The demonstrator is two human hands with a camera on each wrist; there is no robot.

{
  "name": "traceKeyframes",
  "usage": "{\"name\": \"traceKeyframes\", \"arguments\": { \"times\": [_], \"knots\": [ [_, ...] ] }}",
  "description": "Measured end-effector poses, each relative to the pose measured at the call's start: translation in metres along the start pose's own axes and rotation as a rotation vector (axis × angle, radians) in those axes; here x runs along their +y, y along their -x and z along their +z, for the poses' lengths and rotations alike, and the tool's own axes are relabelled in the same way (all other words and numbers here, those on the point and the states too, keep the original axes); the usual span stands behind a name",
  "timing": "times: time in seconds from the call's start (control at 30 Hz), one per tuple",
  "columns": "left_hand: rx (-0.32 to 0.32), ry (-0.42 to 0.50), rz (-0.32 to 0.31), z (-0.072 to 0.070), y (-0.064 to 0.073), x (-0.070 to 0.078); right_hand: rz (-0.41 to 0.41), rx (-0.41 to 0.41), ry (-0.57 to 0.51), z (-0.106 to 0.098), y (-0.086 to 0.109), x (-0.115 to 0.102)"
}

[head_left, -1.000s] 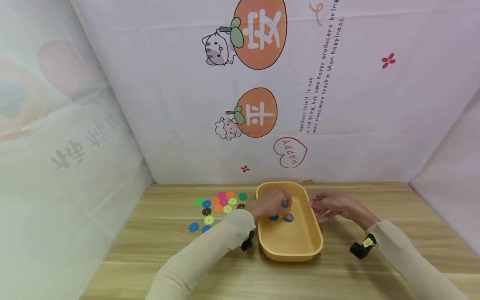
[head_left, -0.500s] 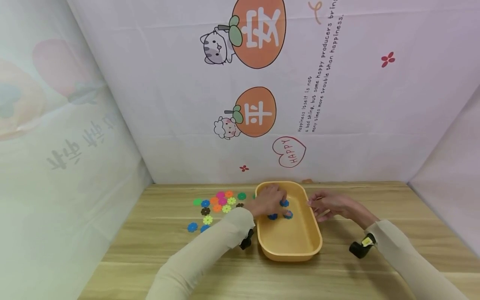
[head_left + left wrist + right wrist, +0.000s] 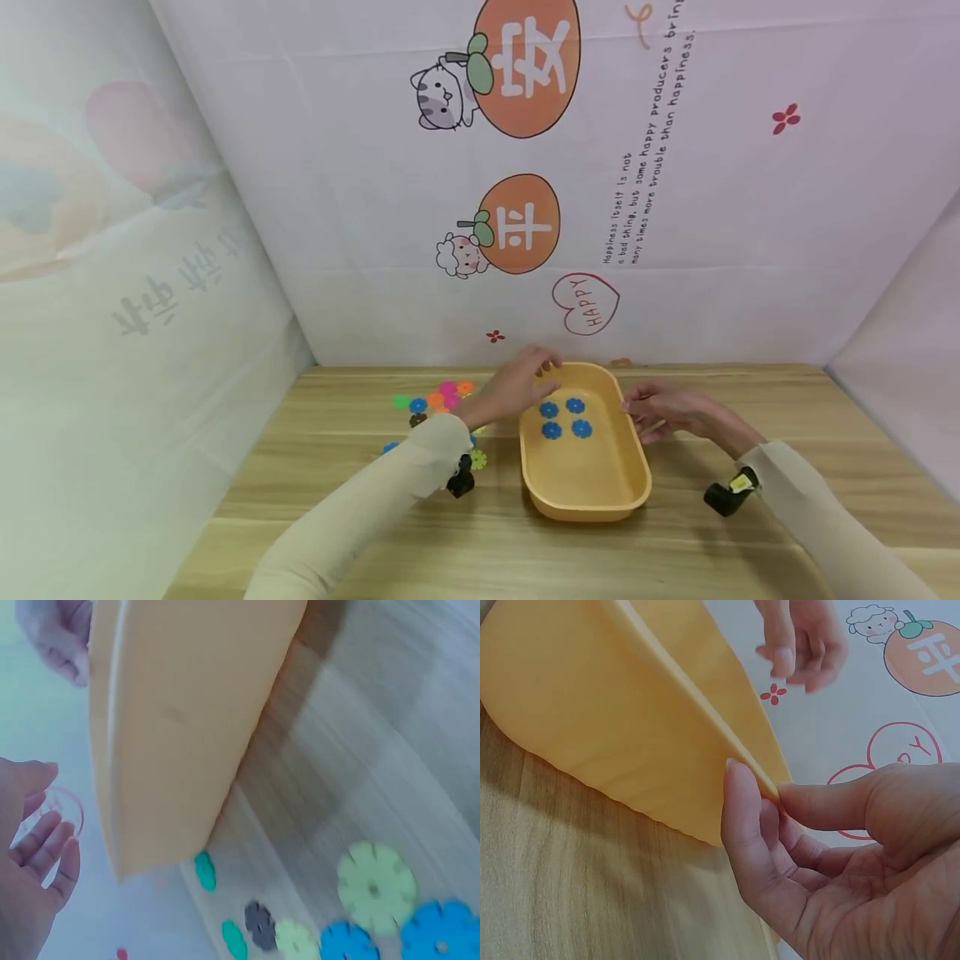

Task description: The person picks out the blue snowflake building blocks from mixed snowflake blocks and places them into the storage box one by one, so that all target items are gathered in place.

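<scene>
An orange-yellow plastic bin [image 3: 585, 479] stands on the table, with several blue notched flower-shaped discs [image 3: 552, 430] laid in two rows inside it. My left hand [image 3: 517, 385] hovers over the bin's left rim near its back corner. Its fingers are loosely bent and hold nothing; in the left wrist view the left hand [image 3: 34, 855] is apart from the bin wall [image 3: 172, 742]. On the other side, my right hand [image 3: 667, 408] pinches the bin's right rim. The right wrist view shows its thumb [image 3: 829, 806] on one side of the rim and fingers on the other.
Left of the bin lie loose discs in several colours, among them pink [image 3: 448, 388], orange [image 3: 465, 387], yellow [image 3: 375, 887], green [image 3: 205, 871] and dark brown [image 3: 260, 925]. My left forearm covers part of them. A printed white cloth [image 3: 375, 250] hangs behind the wooden table [image 3: 450, 550].
My left hand has let go of the blue discs in the bin, lifted and moved back and left to the rim. The right hand stays on the opposite rim.
</scene>
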State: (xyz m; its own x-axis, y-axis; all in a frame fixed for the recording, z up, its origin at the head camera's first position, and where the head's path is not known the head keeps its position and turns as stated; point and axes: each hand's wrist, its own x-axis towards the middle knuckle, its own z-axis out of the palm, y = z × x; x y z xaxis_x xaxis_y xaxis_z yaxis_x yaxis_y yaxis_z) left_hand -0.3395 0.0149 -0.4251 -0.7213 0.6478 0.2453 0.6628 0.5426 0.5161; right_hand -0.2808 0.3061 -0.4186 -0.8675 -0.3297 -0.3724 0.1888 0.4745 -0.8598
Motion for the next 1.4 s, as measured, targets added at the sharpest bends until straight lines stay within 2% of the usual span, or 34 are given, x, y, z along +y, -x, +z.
{"name": "traceKeyframes", "arguments": {
  "times": [0.17,0.4,0.6,0.8,0.93,1.03,1.13,1.23,1.4],
  "knots": [
    [0.040,0.079,0.001,-0.019,0.014,-0.014,0.007,-0.002,0.000,-0.001,0.000,-0.001],
    [0.039,0.106,0.001,-0.032,0.035,-0.036,0.020,-0.004,0.006,0.001,0.000,-0.003],
    [0.021,0.141,-0.036,-0.039,0.054,-0.052,0.045,0.005,0.009,0.001,-0.003,-0.002],
    [-0.050,0.184,-0.054,-0.057,0.076,-0.067,0.036,-0.012,0.006,-0.001,-0.003,0.000],
    [-0.096,0.154,-0.057,-0.066,0.089,-0.081,0.032,-0.024,-0.006,-0.002,-0.003,-0.001],
    [-0.135,0.117,-0.086,-0.072,0.100,-0.090,0.029,-0.029,-0.003,-0.002,-0.002,-0.001],
    [-0.145,0.037,-0.143,-0.080,0.112,-0.098,0.035,-0.022,0.006,-0.002,-0.002,-0.003],
    [-0.106,-0.026,-0.203,-0.088,0.122,-0.108,0.034,-0.016,0.015,-0.002,-0.001,-0.004],
    [-0.024,-0.035,-0.293,-0.095,0.134,-0.126,0.035,-0.012,0.015,-0.001,-0.001,-0.003]
  ]
}}
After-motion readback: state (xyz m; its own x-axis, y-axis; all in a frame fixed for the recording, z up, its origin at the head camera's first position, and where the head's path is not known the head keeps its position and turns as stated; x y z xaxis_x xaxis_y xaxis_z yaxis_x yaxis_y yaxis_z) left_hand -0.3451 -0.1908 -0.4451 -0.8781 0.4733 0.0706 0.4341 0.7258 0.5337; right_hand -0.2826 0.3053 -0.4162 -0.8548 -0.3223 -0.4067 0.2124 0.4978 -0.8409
